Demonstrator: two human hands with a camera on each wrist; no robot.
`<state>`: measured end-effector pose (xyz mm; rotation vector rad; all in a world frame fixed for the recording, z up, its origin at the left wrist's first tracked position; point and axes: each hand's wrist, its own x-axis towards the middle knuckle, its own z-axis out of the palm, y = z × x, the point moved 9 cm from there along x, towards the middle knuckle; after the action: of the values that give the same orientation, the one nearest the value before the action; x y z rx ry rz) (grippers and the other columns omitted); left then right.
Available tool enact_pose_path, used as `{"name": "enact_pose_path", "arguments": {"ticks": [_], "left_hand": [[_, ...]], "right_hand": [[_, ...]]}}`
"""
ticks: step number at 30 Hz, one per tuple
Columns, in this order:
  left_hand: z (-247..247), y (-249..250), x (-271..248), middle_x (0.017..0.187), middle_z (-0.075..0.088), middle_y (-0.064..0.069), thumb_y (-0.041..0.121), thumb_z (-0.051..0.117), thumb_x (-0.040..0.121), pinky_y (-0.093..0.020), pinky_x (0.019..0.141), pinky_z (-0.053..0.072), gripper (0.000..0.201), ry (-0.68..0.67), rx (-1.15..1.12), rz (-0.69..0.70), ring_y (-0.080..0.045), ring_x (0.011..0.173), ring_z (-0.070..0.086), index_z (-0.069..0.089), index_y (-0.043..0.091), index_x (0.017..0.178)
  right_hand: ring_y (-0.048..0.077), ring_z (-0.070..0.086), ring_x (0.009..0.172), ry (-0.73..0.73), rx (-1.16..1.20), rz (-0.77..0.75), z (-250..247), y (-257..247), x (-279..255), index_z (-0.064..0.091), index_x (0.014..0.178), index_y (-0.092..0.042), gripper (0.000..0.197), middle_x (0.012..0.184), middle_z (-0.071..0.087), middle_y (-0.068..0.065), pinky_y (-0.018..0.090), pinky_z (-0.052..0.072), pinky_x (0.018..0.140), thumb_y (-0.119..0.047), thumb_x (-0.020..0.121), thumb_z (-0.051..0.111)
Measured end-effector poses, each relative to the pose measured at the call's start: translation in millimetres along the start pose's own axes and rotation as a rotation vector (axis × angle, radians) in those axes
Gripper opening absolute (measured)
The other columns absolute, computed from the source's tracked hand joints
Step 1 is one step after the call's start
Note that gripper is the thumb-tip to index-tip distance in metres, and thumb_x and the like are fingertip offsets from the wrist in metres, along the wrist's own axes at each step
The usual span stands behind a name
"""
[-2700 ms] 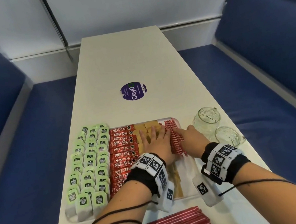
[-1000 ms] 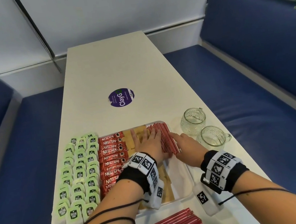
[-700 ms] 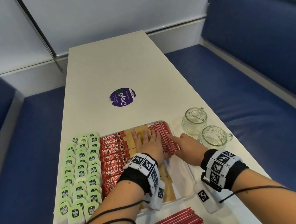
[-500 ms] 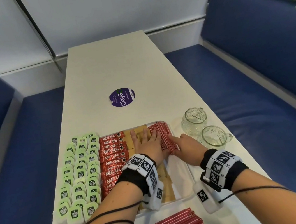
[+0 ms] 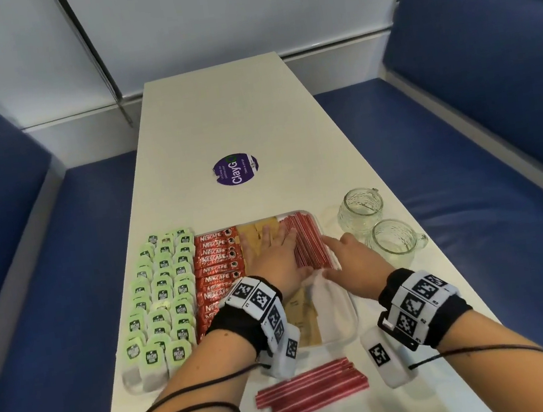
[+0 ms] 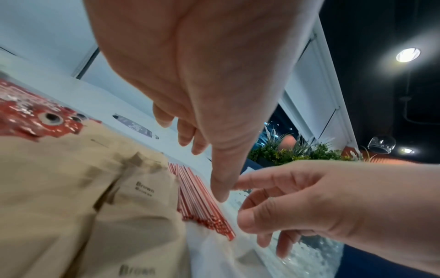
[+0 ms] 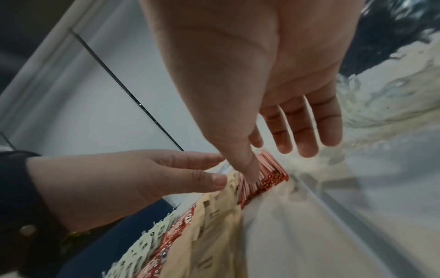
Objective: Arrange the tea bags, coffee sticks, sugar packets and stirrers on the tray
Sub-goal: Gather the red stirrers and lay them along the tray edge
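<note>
On the clear tray [image 5: 347, 335] lie green tea bags [image 5: 163, 289] at the left, then red coffee sticks [image 5: 216, 258], brown sugar packets [image 5: 299, 309] and a row of red stirrers [image 5: 306, 242] at the far right. My left hand [image 5: 271, 257] lies flat over the sugar packets, fingers straight, its edge along the stirrers' left side. My right hand [image 5: 349, 257] is spread at their right side, its thumb [image 7: 247, 169] touching their near ends [image 7: 269, 173]. Neither hand holds anything. A second bundle of stirrers [image 5: 311, 390] lies on the table in front of the tray.
Two glass cups [image 5: 360, 209] [image 5: 393, 236] stand right of the tray, close to my right hand. A purple round sticker [image 5: 236, 170] marks the white table farther out. Blue benches flank the table on both sides.
Both hands have stayed on either side of the tray's stirrers, shifting only slightly. The head view has swung a little to the side.
</note>
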<state>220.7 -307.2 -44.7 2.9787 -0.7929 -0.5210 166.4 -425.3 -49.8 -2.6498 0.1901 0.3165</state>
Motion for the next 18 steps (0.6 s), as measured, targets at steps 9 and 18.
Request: {"name": "enact_pose_path", "arguments": {"ticks": [9, 18], "left_hand": [[-1, 17, -111, 0.140, 0.053, 0.004, 0.029, 0.059, 0.094, -0.036, 0.100, 0.045, 0.044, 0.149, -0.299, 0.130, -0.019, 0.122, 0.054, 0.052, 0.025, 0.137], [54, 16, -177, 0.104, 0.065, 0.004, 0.046, 0.068, 0.084, -0.030, 0.074, 0.049, 0.035, 0.001, -0.099, 0.109, -0.018, 0.096, 0.064, 0.064, 0.026, 0.112]], "right_hand": [[0.014, 0.055, 0.099, -0.012, 0.050, -0.229, 19, -50, -95, 0.064, 0.119, -0.023, 0.037, 0.113, 0.055, -0.002, 0.026, 0.045, 0.084, -0.030, 0.083, 0.070], [0.013, 0.054, 0.097, -0.163, -0.112, -0.265, 69, -58, -142, 0.063, 0.116, -0.027, 0.050, 0.107, 0.055, -0.006, 0.032, 0.049, 0.082, -0.039, 0.070, 0.080]]}}
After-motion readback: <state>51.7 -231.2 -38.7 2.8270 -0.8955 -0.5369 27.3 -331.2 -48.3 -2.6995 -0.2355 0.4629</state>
